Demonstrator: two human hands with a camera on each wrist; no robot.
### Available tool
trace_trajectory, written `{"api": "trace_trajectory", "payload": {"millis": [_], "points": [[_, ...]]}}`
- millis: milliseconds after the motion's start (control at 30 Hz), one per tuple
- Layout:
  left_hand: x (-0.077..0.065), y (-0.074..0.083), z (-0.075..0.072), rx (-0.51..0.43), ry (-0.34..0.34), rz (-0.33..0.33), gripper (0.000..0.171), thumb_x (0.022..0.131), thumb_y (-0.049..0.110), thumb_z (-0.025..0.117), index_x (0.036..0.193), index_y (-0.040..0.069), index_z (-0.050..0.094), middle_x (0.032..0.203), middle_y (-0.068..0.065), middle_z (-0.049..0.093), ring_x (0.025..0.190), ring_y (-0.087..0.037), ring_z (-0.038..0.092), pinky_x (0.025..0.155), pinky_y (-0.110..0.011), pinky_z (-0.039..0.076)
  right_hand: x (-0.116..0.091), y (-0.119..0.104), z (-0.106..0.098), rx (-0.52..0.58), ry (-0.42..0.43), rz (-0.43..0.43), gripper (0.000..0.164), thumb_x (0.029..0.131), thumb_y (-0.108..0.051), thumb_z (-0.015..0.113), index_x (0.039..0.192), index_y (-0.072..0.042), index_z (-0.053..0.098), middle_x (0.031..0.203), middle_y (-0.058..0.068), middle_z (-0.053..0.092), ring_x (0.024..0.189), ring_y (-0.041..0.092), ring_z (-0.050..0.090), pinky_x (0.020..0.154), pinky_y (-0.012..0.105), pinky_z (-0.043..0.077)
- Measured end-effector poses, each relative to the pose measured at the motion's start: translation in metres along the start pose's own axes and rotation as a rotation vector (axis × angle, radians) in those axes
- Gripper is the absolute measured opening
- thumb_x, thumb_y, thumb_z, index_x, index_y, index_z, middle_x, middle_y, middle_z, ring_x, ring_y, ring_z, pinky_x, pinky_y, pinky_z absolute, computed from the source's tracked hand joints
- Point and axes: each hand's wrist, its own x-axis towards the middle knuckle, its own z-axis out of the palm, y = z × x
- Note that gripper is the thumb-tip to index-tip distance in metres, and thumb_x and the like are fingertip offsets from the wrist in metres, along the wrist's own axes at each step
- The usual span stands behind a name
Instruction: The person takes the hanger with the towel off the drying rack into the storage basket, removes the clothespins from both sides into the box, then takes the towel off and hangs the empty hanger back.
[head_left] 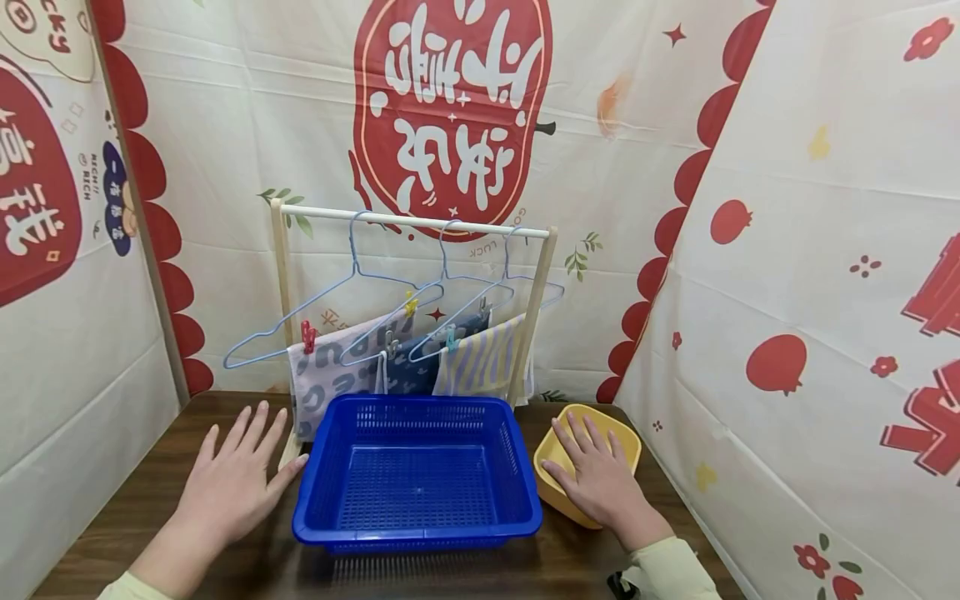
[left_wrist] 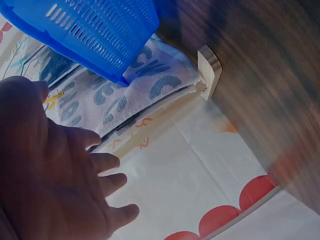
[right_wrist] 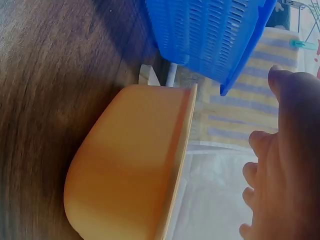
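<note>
A blue plastic basket (head_left: pixel 416 533) stands on the table between the two hands, its mesh floor bare. To its left, my left hand (head_left: pixel 232 483) is held with fingers spread, the thumb near the basket's rim. My right hand (head_left: pixel 600 483) hovers over a yellow bin (head_left: pixel 555 500), fingers spread and holding nothing; part of the bin's inside is hidden by it. Behind the basket, a wooden rack (head_left: pixel 412 218) carries three blue hangers (head_left: pixel 281 329). Clipped to them are a lilac patterned towel (head_left: pixel 333 367), a dark blue cloth (head_left: pixel 411 367) and a striped towel (head_left: pixel 480 358).
Clothes pegs, among them a red peg (head_left: pixel 308 336) and a yellow peg (head_left: pixel 410 303), pin the cloths. The brown wooden table (head_left: pixel 135 517) is enclosed by printed fabric walls (head_left: pixel 637 167) at the back and both sides.
</note>
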Motion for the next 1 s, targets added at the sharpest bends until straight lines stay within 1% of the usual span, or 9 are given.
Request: {"api": "trace_trajectory", "payload": {"millis": [100,200,267,333,467,667,767,833,1000], "points": [[0.002,0.002,0.000,-0.028,0.077,0.033,0.076,0.109,0.057,0.061,0.160,0.001,0.054,0.165,-0.033,0.045,0.153,-0.053,0.042,0.118,-0.080,0.031,0.002,-0.003,0.000,0.039,0.037,-0.011,0.077,0.111,-0.061,0.055,0.170,-0.012,0.044,0.175,0.022,0.038,0.161,0.047,0.034,0.127,0.073,0.025],[0.005,0.006,-0.003,-0.110,0.214,0.081,0.049,0.104,0.040,0.075,0.136,0.002,0.071,0.142,-0.026,0.065,0.127,-0.049,0.065,0.100,-0.075,0.050,0.005,-0.013,-0.003,0.152,0.071,0.014,0.074,0.110,-0.051,0.065,0.166,-0.007,0.048,0.164,0.025,0.051,0.152,0.048,0.047,0.123,0.069,0.037],[0.006,0.008,-0.006,-0.179,0.293,0.112,0.029,0.100,0.028,0.080,0.117,0.005,0.076,0.124,-0.018,0.072,0.107,-0.043,0.073,0.086,-0.069,0.057,0.008,-0.022,-0.006,0.244,0.088,0.059,0.071,0.108,-0.045,0.071,0.164,-0.005,0.051,0.153,0.024,0.060,0.141,0.045,0.058,0.117,0.064,0.047],[0.007,0.010,-0.009,-0.240,0.318,0.121,0.014,0.097,0.020,0.082,0.106,0.010,0.076,0.112,-0.010,0.073,0.093,-0.033,0.073,0.078,-0.061,0.060,0.010,-0.033,-0.010,0.335,0.089,0.106,0.067,0.108,-0.037,0.073,0.162,-0.005,0.052,0.142,0.023,0.065,0.129,0.042,0.066,0.108,0.060,0.055],[0.009,0.014,-0.014,-0.296,0.289,0.115,0.008,0.097,0.013,0.081,0.100,0.017,0.075,0.102,0.002,0.069,0.081,-0.017,0.063,0.068,-0.047,0.057,0.016,-0.054,-0.014,0.465,0.058,0.194,0.065,0.107,-0.031,0.075,0.161,-0.004,0.052,0.129,0.020,0.068,0.108,0.034,0.070,0.095,0.052,0.061],[0.017,0.027,-0.021,-0.365,0.173,0.114,0.008,0.101,0.013,0.078,0.105,0.017,0.073,0.101,0.004,0.071,0.090,-0.019,0.071,0.074,-0.044,0.061,0.028,-0.073,-0.007,0.509,0.051,0.250,0.061,0.106,-0.028,0.076,0.157,-0.001,0.056,0.109,0.011,0.070,0.094,0.025,0.066,0.089,0.049,0.059],[0.025,0.035,-0.025,-0.406,0.109,0.119,0.008,0.104,0.016,0.077,0.111,0.016,0.074,0.102,0.003,0.072,0.091,-0.017,0.071,0.076,-0.043,0.062,0.033,-0.081,-0.001,0.499,0.053,0.258,0.061,0.105,-0.026,0.076,0.156,0.001,0.055,0.110,0.015,0.069,0.099,0.030,0.067,0.092,0.056,0.059],[0.031,0.039,-0.027,-0.426,0.080,0.128,0.008,0.105,0.017,0.076,0.112,0.016,0.074,0.101,0.004,0.071,0.089,-0.014,0.068,0.075,-0.039,0.062,0.036,-0.086,0.004,0.494,0.043,0.276,0.062,0.105,-0.025,0.075,0.157,0.000,0.054,0.120,0.021,0.070,0.108,0.037,0.069,0.098,0.060,0.058],[0.047,0.050,-0.029,-0.463,0.059,0.173,0.005,0.106,0.015,0.074,0.111,0.016,0.075,0.097,0.006,0.070,0.086,-0.010,0.065,0.076,-0.035,0.060,0.037,-0.095,0.012,0.479,0.025,0.308,0.061,0.105,-0.024,0.074,0.158,-0.001,0.054,0.136,0.029,0.067,0.122,0.047,0.068,0.106,0.065,0.055]]}}
